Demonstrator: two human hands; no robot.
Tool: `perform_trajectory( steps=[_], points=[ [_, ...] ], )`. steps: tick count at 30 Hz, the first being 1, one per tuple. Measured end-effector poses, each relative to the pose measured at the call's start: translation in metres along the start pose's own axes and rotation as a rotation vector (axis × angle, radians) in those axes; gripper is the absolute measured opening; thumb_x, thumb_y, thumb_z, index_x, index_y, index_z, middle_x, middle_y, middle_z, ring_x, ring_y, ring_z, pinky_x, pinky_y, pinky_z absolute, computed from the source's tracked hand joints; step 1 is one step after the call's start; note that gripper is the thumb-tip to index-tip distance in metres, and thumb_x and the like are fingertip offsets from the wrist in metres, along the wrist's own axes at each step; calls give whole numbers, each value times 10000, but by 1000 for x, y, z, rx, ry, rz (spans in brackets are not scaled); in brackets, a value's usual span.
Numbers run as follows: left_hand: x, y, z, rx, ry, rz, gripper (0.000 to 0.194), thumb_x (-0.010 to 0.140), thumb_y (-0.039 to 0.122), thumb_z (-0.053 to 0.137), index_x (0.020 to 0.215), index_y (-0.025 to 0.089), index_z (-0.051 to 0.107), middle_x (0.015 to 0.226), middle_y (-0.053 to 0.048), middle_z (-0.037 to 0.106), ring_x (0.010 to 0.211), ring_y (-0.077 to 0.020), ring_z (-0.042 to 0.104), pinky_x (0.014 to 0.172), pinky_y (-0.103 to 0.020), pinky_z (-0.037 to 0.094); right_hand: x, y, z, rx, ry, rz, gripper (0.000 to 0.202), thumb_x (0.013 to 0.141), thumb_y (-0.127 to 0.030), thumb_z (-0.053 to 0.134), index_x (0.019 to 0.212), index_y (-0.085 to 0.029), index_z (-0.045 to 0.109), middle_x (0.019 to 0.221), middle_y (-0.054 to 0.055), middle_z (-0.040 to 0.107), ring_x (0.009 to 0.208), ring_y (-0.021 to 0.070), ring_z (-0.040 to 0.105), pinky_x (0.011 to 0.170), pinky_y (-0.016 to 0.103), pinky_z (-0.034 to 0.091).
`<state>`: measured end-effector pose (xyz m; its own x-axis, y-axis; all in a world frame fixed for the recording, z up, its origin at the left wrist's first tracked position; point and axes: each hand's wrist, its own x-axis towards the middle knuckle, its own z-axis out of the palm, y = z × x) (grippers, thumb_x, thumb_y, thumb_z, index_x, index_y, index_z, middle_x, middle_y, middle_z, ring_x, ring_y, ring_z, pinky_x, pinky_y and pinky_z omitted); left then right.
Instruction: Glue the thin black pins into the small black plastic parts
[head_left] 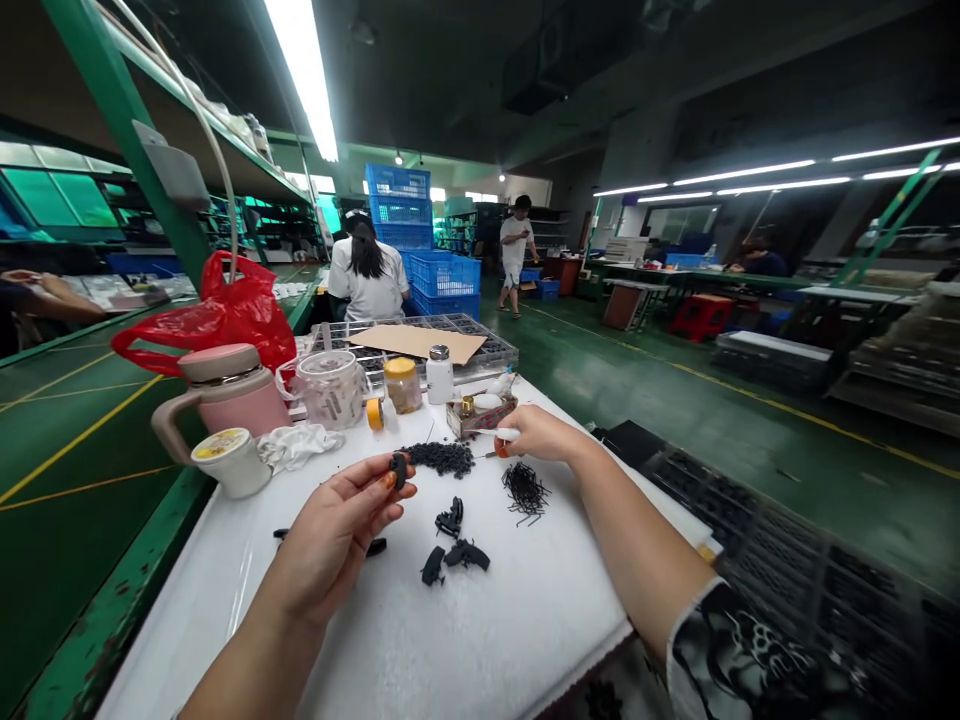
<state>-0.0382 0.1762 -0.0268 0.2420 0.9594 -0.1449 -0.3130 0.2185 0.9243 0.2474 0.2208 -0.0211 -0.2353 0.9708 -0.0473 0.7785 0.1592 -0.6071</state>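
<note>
Between the thumb and fingers of my left hand is a small black part. My right hand is closed on a thin white tool whose fine tip points left, over the edge of a pile of tiny black pieces. Just below the right hand lies a bundle of thin black pins. Several black curved parts rest on the white tabletop in front of me. More black pieces are partly hidden behind my left hand.
A pink mug, white cup, crumpled tissue, clear tub, yellow-lidded jar, white bottle and small box line the back. A red bag stands behind. Two people in white are farther off.
</note>
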Motion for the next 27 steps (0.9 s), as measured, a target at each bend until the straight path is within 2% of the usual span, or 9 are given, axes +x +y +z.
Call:
perform_trajectory(
  steps=[5, 9, 16, 20, 24, 27],
  points=[
    [-2, 1, 2, -13, -22, -30, 279, 717, 101, 718, 989, 156, 690, 944, -60, 684, 770, -126, 671, 593, -129, 554, 0, 1, 1, -104, -70, -2, 156, 618, -96, 612, 703, -167, 722, 688, -2, 684, 683, 150, 604, 590, 205, 399],
    [-3, 0, 4, -13, -37, -51, 250, 687, 102, 747, 927, 152, 699, 917, -58, 681, 789, -149, 676, 592, -140, 559, 2, 4, 7, -174, -114, 12, 163, 598, -123, 676, 735, -190, 734, 677, -19, 677, 656, 145, 591, 554, 201, 378],
    [-6, -1, 5, 31, -80, -77, 324, 657, 142, 791, 964, 182, 693, 952, -47, 672, 816, -157, 668, 602, -153, 565, 5, 1, 16, -317, -122, 29, 124, 577, -155, 720, 697, -180, 711, 601, -5, 622, 604, 144, 542, 517, 216, 328],
    [-6, 1, 3, 52, -33, -74, 359, 639, 136, 798, 977, 185, 689, 982, -53, 668, 846, -168, 661, 625, -169, 574, 1, -1, 14, -358, -150, -14, 113, 625, -138, 669, 727, -177, 696, 636, -3, 631, 609, 134, 538, 516, 211, 322],
    [-5, 1, 2, 49, 5, -62, 380, 622, 129, 803, 977, 191, 683, 1000, -51, 664, 865, -171, 659, 648, -176, 579, -2, -4, 10, -370, -142, -37, 113, 684, -181, 643, 787, -182, 691, 741, 0, 667, 678, 135, 562, 539, 196, 343],
    [-3, -2, -1, 49, 13, -57, 430, 574, 146, 837, 967, 210, 676, 973, -31, 666, 870, -176, 661, 642, -166, 575, -4, -6, 6, -374, -147, -41, 114, 682, -214, 665, 786, -178, 694, 761, 7, 672, 700, 140, 568, 548, 192, 349]
  ],
)
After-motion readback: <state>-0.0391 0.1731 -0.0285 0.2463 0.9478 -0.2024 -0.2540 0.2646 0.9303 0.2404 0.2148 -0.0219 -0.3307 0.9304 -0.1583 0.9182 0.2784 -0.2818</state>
